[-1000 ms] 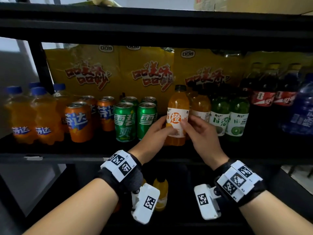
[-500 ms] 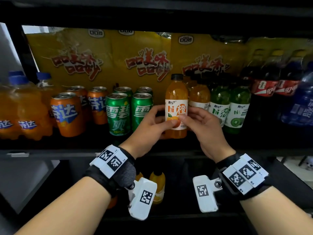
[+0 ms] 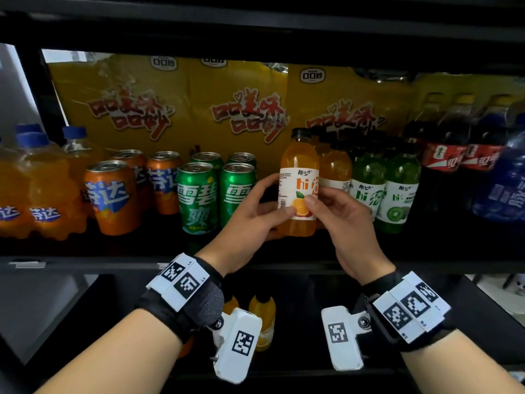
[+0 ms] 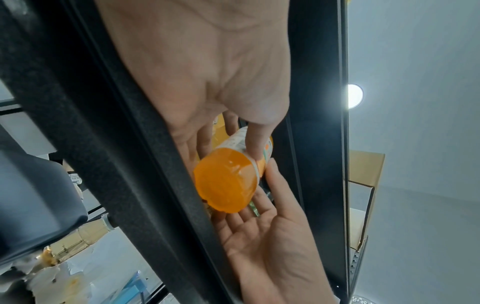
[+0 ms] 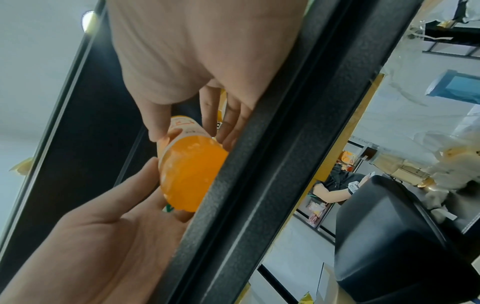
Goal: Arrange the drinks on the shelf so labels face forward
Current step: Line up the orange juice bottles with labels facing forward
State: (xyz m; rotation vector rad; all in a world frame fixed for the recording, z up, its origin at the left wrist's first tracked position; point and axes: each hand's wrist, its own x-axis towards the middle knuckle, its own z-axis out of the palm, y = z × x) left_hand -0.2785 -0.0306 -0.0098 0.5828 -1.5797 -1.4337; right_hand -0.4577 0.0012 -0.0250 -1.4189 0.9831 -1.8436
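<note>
We have both hands on one orange juice bottle (image 3: 299,182) at the front of the middle shelf (image 3: 85,261). Our left hand (image 3: 250,220) cups its left side, thumb pressed on the lower label and fingers wrapped behind. Our right hand (image 3: 339,223) pinches it from the right, thumb on the orange fruit picture and fingers curled behind the bottle. From the wrist views the bottle's round orange base (image 4: 224,181) shows between the two palms, just beside the black shelf rail (image 4: 109,144), and we cannot tell whether it rests on the shelf or is raised. The bottle stands upright, black cap up; its white label shows "hi" toward us with a barcode strip at the 9 o'clock edge.

Both forearms reach forward from 6 o'clock, palms turned inward, wrists just beyond the shelf's front edge.

At 3 o'clock of the bottle, touching it, stands another orange juice bottle (image 3: 335,172), then two green kiwi bottles (image 3: 382,189), then dark cola bottles (image 3: 454,149) and a blue bottle (image 3: 508,180). At 9 o'clock stand green cans (image 3: 217,191), closest to our left hand, then orange cans (image 3: 113,194) and orange soda bottles (image 3: 37,189). Yellow snack bags (image 3: 199,103) line the back at 12 o'clock. Below, at 6 o'clock, small orange bottles (image 3: 262,317) sit on the lower shelf.
</note>
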